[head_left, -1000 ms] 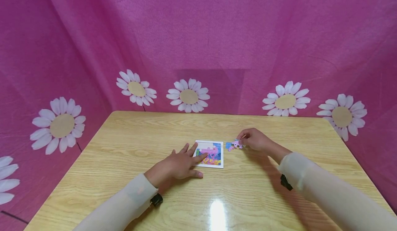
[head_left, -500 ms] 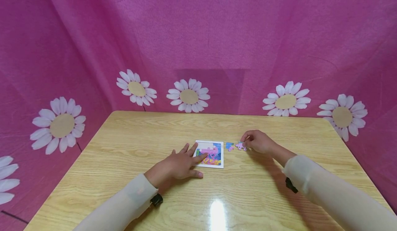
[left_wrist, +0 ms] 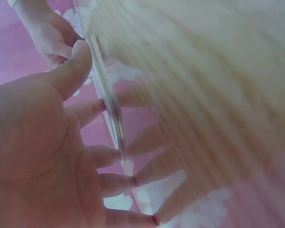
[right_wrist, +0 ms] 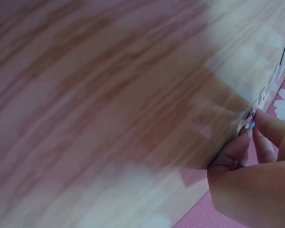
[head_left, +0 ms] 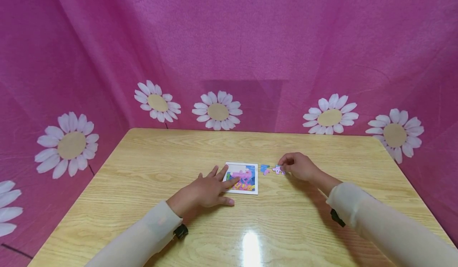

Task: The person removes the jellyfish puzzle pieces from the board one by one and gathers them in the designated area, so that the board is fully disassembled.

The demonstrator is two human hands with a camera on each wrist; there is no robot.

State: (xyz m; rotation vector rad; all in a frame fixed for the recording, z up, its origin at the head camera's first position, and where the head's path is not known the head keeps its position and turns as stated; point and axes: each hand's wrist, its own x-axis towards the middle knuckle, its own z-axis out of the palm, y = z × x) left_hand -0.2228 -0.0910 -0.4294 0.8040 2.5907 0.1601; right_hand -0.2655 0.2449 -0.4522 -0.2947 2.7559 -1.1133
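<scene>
A jigsaw puzzle with a white frame [head_left: 256, 185] lies flat on the table, part of its pink and blue picture filled in and its upper left pale. My left hand [head_left: 207, 190] rests on its left side with fingers spread; the left wrist view shows the frame's thin edge [left_wrist: 106, 85] by the fingers. To the right of the frame, my right hand [head_left: 299, 166] pinches a pink puzzle piece [head_left: 277, 170] close over the table. In the right wrist view, thumb and index fingertips meet at a piece [right_wrist: 249, 121]. My fingers hide part of it.
Between the frame and my right hand lies a blue and pink puzzle piece [head_left: 264, 169]. The wooden table [head_left: 171, 151] ends at a pink curtain [head_left: 247, 52] with white flowers. Light glares off the table's front middle.
My right hand has shifted slightly right and toward me, and the pink puzzle piece has moved with it, away from the blue one. My left hand has stayed in place.
</scene>
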